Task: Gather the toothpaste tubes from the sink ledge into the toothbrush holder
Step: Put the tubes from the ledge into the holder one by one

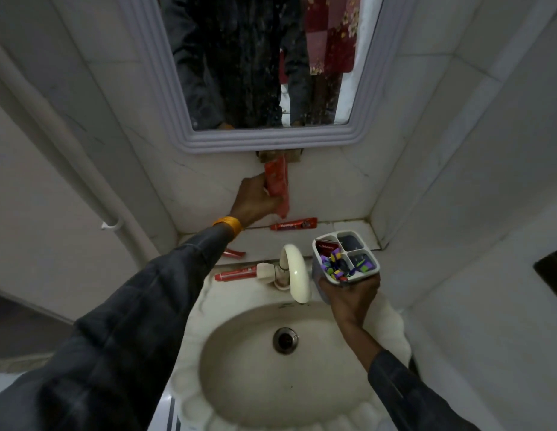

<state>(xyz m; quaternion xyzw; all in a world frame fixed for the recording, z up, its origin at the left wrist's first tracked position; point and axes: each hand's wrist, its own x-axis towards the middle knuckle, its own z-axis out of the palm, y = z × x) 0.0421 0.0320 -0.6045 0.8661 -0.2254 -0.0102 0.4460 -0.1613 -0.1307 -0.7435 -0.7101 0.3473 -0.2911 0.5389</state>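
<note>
Sink basin [240,384] nearest, near rim cut off by the frame bottom, drain [285,340] visible. My right hand [352,298] is clamped around the toothbrush holder [345,259], held over the basin's right edge just right of the cream tap [297,272]; my fingers cover the holder's lower body. Holder has four compartments: a red toothpaste tube end [327,245] sticks out of the far-left one, purple/green brush bits fill the near ones, contents of the far-right one too dark to make out. On the ledge: one red tube [237,274] lies left of the tap base, touching or just beside it; another [235,253] behind it is mostly hidden under my left sleeve [131,321]; a third [293,224] lies along the back wall joint. My left hand [255,202], orange band [229,226] at the wrist, is closed on a flattened red toothpaste tube [278,185] raised against the wall tiles, below the mirror [261,141]. Its cap end is hard to tell. Mirror reflection dim, upper part cut off.
</note>
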